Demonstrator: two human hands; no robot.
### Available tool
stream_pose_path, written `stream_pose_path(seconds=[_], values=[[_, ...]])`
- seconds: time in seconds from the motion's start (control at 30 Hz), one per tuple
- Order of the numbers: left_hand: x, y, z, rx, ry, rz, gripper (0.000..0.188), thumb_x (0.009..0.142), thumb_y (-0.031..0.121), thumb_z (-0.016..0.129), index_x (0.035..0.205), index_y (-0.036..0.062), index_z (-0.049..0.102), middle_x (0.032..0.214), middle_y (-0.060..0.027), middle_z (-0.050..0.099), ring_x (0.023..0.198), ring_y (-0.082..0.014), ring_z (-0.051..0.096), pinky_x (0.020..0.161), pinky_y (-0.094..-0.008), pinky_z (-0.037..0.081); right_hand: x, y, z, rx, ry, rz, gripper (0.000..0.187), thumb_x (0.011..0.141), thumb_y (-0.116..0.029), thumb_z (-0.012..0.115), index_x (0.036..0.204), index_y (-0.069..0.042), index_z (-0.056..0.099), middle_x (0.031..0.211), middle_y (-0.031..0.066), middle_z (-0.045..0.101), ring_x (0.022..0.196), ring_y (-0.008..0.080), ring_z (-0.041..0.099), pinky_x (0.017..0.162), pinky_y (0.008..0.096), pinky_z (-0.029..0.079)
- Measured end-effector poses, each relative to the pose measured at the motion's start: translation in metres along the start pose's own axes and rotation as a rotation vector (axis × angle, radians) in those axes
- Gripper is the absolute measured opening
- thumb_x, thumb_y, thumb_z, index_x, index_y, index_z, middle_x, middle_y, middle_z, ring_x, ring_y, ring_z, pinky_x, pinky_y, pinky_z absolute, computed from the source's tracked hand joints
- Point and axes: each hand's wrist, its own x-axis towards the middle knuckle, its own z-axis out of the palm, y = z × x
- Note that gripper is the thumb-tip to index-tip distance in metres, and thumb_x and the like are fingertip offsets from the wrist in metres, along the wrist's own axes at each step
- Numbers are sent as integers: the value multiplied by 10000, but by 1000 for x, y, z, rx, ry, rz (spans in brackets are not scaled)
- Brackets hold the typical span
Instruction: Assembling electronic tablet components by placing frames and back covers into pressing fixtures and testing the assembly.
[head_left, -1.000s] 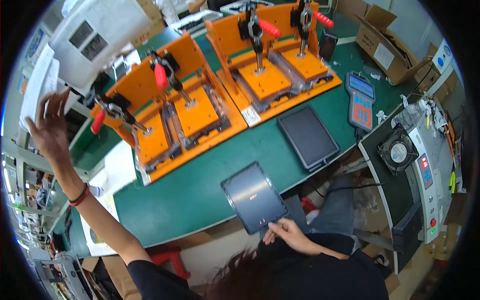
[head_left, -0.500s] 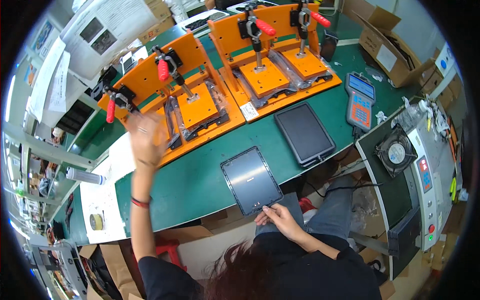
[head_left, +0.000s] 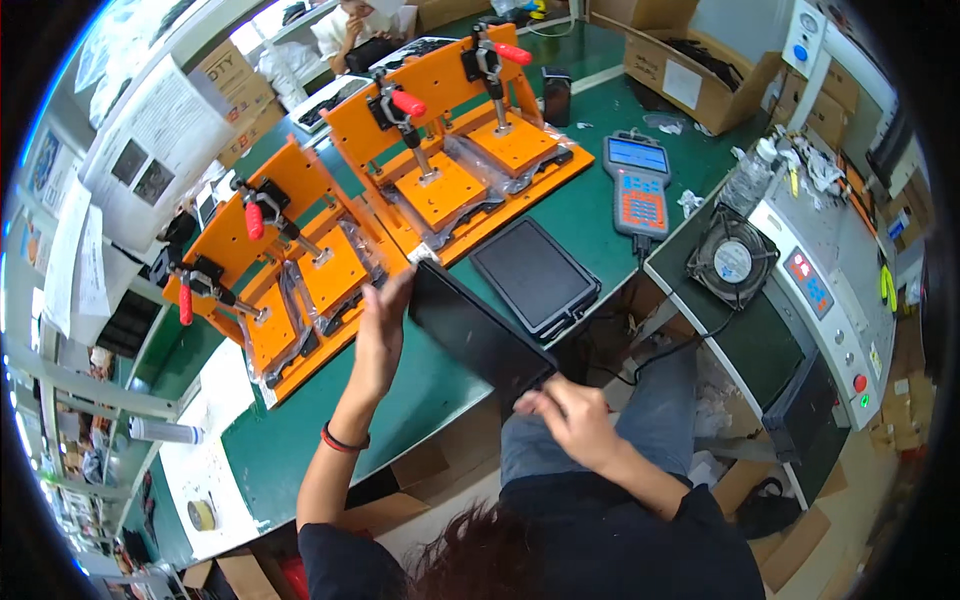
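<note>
A thin dark tablet-shaped panel (head_left: 478, 330) is held tilted above the front of the bench. My right hand (head_left: 575, 420) grips its near right corner, thumb on top. Beside the panel's left edge, my left hand (head_left: 380, 335) is upright with fingers stretched out. Its fingertips are at the far left corner, and I cannot tell whether they bear any weight. Just beyond the panel lies a black rugged tablet (head_left: 535, 275), screen up. Left of it stand two orange clamping fixtures (head_left: 330, 275) (head_left: 440, 190), with red-handled toggle clamps over orange plates and plastic-wrapped dark parts below.
A grey handheld device (head_left: 638, 190) with orange keys lies at the right of the green bench. Farther back is an open cardboard box (head_left: 690, 75). A fan (head_left: 735, 260) sits on the machine at right. A tape roll (head_left: 201, 515) rests at left. Another person sits across.
My left hand has come from the left fixture's clamp to the panel's left edge. The panel has been raised and tilted in my right hand. The view has shifted to the right.
</note>
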Motion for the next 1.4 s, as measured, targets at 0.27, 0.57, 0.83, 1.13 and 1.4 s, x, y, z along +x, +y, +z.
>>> stream_pose_path(seconds=[0.27, 0.57, 0.83, 1.13, 1.4], values=[[78, -10, 33, -577, -96, -8, 821, 906, 613, 156, 1388, -48, 219, 1438, -196, 270, 1329, -291, 274, 1111, -403, 147, 50, 25, -51, -790, 332, -528, 358, 721, -43, 660, 1066, 38, 614, 748, 52, 596, 650, 166, 586, 610, 263, 490], [111, -38, 42, -659, -98, -50, 837, 881, 655, 205, 1408, 5, 194, 1424, -218, 285, 1316, -328, 291, 1069, -444, 266, 59, 52, -65, -864, 300, -540, 314, 734, -37, 646, 1045, 4, 639, 761, 40, 580, 657, 153, 574, 587, 251, 476], [119, -29, 46, -354, -34, 197, 785, 907, 617, 158, 1412, 18, 216, 1448, -162, 262, 1324, -291, 274, 1105, -415, 132, 78, 45, -53, -256, 470, -213, 153, 788, -29, 656, 900, 38, 574, 728, 118, 595, 614, 194, 600, 550, 281, 475], [142, -61, 45, 396, -59, 45, 595, 975, 448, 198, 1302, 3, 422, 1318, -171, 438, 1246, -285, 369, 1063, -362, 221, 75, 53, -18, -143, 469, 139, 216, 918, -175, 512, 790, -7, 470, 583, 172, 533, 528, 337, 567, 465, 381, 416], [122, -91, 39, 647, 32, -67, 509, 988, 366, 262, 1184, -32, 513, 1138, -217, 529, 1071, -321, 455, 973, -363, 308, 58, 61, -7, -360, 306, 211, 235, 892, -180, 549, 743, -12, 479, 592, 142, 540, 526, 305, 572, 450, 388, 441]])
